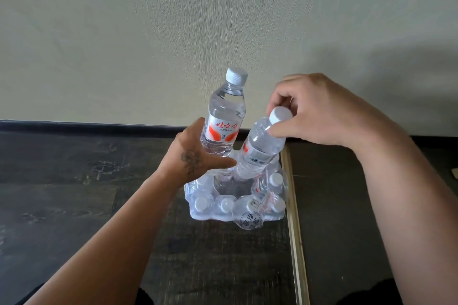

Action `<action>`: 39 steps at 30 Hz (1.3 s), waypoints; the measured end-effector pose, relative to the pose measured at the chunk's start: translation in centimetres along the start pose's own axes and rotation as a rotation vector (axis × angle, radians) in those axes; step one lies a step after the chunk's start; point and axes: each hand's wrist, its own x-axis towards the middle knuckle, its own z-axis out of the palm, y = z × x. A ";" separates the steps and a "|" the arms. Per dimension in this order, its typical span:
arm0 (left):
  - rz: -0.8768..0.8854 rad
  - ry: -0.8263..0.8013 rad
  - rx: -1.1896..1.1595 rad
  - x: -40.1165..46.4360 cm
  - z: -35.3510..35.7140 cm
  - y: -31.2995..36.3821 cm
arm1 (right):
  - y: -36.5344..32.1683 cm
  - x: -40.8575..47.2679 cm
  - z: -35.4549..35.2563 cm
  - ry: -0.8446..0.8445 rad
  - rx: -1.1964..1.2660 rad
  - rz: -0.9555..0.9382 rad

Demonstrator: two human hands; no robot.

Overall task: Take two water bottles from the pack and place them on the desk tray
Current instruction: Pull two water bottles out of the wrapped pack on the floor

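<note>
Landmark: the torn clear shrink-wrapped pack of small water bottles (235,200), sitting on the dark wood-grain floor (74,181) near the pale wall.

Your left hand (190,156) has its grip closed round the lower body of a clear plastic water bottle with a white cap and red-and-white label (224,124). That bottle is fully clear of the pack, above its far-left corner, long axis near upright and leaning slightly right.

Your right hand (319,111) has its grip pinched at the neck, just under the white cap, of a second clear bottle (260,148). This one's base is still down in the pack's far side. Its long axis tilts up and to the right, towards your right hand, so the pull should probably run along that tilt, up and right out of the wrap. The right hand is the nearer one and already holds it.

The two bottles are just beside each other; I can't tell whether they touch.

Writing: the left bottle's label shows red Chinese characters, apparently 娃哈哈 (Wahaha). A barcode shows on the second bottle. A round printed stamp on the pack's near side is unreadable.

No desk tray is in view.
</note>
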 end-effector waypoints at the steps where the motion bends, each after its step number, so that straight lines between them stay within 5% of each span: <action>1: 0.008 0.005 -0.003 0.0 0.0 0.0 | -0.3 -0.1 -0.3 0.012 0.002 -0.010; 19: 0.082 0.024 -0.136 0.1 0.6 0.4 | 2.3 0.6 3.2 0.109 0.172 -0.041; 27: 0.076 0.025 -0.180 0.4 0.7 1.0 | 5.7 0.6 7.8 -0.033 0.421 0.087; 39: 0.044 0.001 -0.061 0.9 1.1 -0.1 | 8.6 1.8 14.1 -0.120 0.463 0.186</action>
